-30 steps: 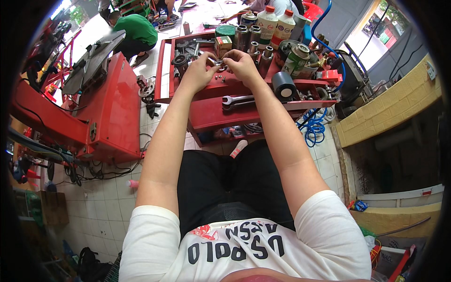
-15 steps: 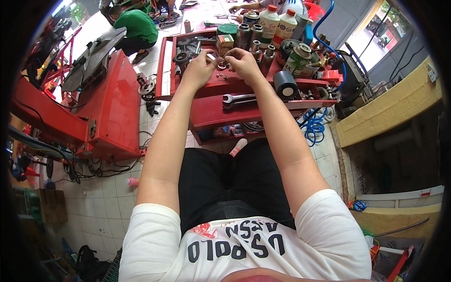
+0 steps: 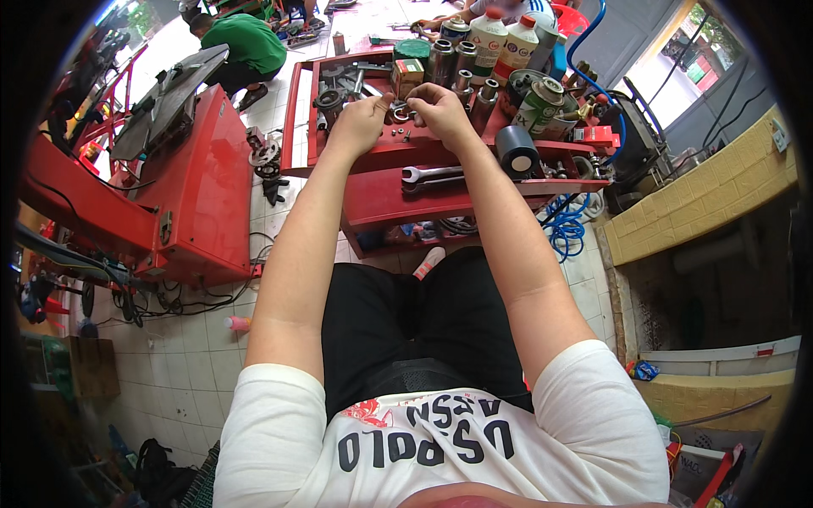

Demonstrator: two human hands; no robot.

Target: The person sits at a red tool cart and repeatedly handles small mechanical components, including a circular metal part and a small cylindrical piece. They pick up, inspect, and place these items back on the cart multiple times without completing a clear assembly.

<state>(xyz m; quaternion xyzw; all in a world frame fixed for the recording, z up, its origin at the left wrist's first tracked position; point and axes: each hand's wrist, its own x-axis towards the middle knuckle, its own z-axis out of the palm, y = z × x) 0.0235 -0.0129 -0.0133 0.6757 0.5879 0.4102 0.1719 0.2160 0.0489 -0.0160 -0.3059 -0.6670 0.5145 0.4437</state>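
Observation:
Both of my hands are over the tray of a red tool cart (image 3: 373, 161). My left hand (image 3: 360, 125) is closed, thumb against the fingers; what it holds, if anything, is hidden. To its right, my right hand (image 3: 440, 113) has its thumb and fingertips pinched together, and I cannot make out anything in them. Between the hands lies a small metal ring (image 3: 400, 112), with small nuts (image 3: 398, 133) just nearer to me. A small cardboard box (image 3: 407, 78) stands beyond the fingers. Several metal sockets (image 3: 439, 61) stand upright beyond my right hand.
Open-end wrenches (image 3: 430, 176) lie on the cart's front ledge. Bottles (image 3: 488, 41), a green can (image 3: 539, 103) and a dark cylinder (image 3: 516, 151) crowd its right side. A red machine (image 3: 199, 186) stands at left, near a crouching person in green (image 3: 247, 46). A blue hose (image 3: 566, 233) coils on the floor.
A small shiny metal piece showed at my left fingertips before and is now out of sight. My left thumb has turned upward; my right hand has stayed nearly in place.

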